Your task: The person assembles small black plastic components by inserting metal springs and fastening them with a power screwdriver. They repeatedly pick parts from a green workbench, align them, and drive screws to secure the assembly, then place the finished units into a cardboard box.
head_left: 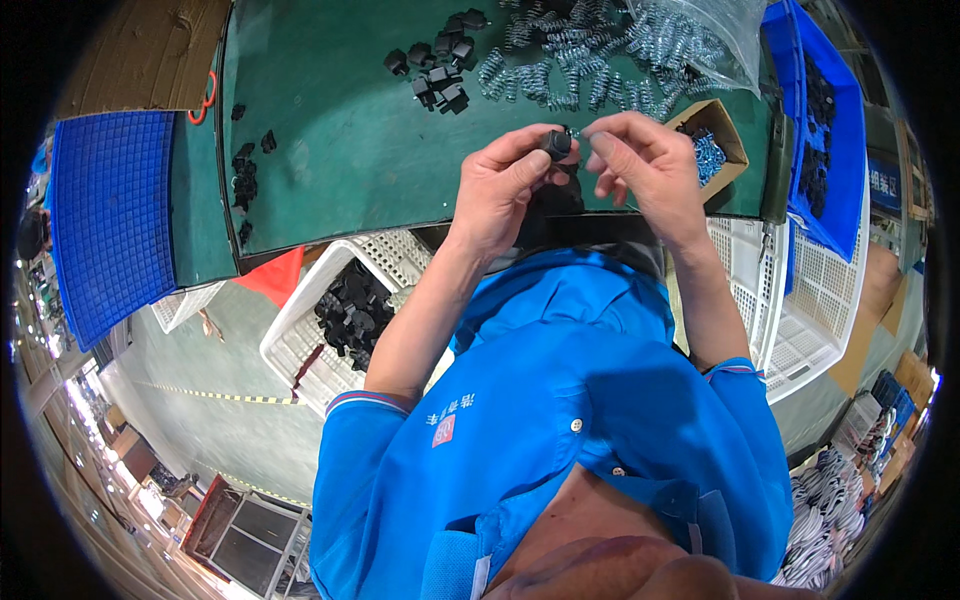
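— Going from the left, how far along does it look?

— Partway, I'd judge. A blue mat (110, 215) fills the left of the frame, then some black clips (244, 180) lie on the table (340, 170). Below, left of centre, a white crate (290, 345) holds a heap of black pieces (352, 305); whether those are finished I can't tell.

— And the middle?

— Loose blocks (455, 98) lie at top centre. Lower and to the right, near the frame's centre, the left hand (495, 190) pinches a single block (556, 145) between thumb and fingers. Springs (530, 80) are heaped above, so plenty seems left. The right hand (650, 170) hovers just beside, fingers curled; I can't tell if it grips anything.

— Further right?

— A carton (732, 130) of bluish screws (709, 157), then a blue bin (850, 130) of black parts (816, 120), upper right.

— Textures?

— Gridded mat, perforated plastic crate, dark chunky blocks, shiny open coils, brown card, smooth plastic bin.
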### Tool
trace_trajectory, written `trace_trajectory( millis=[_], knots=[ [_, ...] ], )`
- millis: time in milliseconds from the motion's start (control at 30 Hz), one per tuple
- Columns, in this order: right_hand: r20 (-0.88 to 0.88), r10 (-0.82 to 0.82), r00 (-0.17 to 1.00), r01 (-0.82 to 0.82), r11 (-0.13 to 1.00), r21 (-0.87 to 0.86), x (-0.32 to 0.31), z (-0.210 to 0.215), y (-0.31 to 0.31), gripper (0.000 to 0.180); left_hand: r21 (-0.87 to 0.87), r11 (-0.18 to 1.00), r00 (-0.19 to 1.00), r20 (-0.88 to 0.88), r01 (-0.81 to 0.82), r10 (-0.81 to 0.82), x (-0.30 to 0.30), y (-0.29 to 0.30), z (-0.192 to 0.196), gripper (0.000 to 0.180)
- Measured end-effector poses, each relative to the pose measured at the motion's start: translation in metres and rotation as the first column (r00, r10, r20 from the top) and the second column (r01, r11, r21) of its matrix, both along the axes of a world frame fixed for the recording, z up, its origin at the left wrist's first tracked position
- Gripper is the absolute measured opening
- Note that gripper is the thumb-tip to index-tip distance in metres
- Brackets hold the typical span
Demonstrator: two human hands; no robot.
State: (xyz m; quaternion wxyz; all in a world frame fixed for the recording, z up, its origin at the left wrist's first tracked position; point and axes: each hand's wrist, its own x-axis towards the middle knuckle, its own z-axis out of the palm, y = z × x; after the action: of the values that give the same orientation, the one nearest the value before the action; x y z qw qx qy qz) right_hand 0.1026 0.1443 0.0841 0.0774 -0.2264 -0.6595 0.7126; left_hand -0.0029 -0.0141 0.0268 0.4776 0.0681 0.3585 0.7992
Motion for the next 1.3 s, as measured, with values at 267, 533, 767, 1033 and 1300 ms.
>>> trace_trajectory(
  millis=[267, 533, 767, 1033, 1300],
  knots=[
    [-0.017, -0.145, 0.989, 0.125, 0.902, -0.412, 0.019, -0.042, -0.017, 0.021, -0.069, 0.951, 0.251, -0.968, -0.303, 0.010, 0.010, -0.001, -0.006, 0.040],
    [0.042, -0.191, 0.981, 0.179, 0.962, 0.206, 0.009, -0.048, 0.011, 0.024, -0.377, 0.796, 0.076, -0.918, -0.474, -0.389, -0.025, 0.008, -0.010, 0.050],
    [0.047, -0.166, 0.985, 0.122, 0.860, 0.496, -0.005, -0.050, 0.016, 0.021, -0.569, 0.724, 0.173, -0.817, -0.390, -0.550, -0.021, 0.016, -0.015, 0.040],
    [0.055, -0.087, 0.995, 0.046, 0.856, 0.514, -0.014, -0.065, 0.020, 0.023, -0.578, 0.743, 0.295, -0.815, -0.339, -0.500, -0.017, 0.017, -0.019, 0.036],
    [-0.010, -0.158, 0.987, 0.126, 0.749, 0.650, -0.017, -0.068, -0.010, 0.022, -0.641, 0.768, 0.843, -0.410, 0.004, -0.347, -0.032, 0.018, -0.024, 0.041]
  ],
)
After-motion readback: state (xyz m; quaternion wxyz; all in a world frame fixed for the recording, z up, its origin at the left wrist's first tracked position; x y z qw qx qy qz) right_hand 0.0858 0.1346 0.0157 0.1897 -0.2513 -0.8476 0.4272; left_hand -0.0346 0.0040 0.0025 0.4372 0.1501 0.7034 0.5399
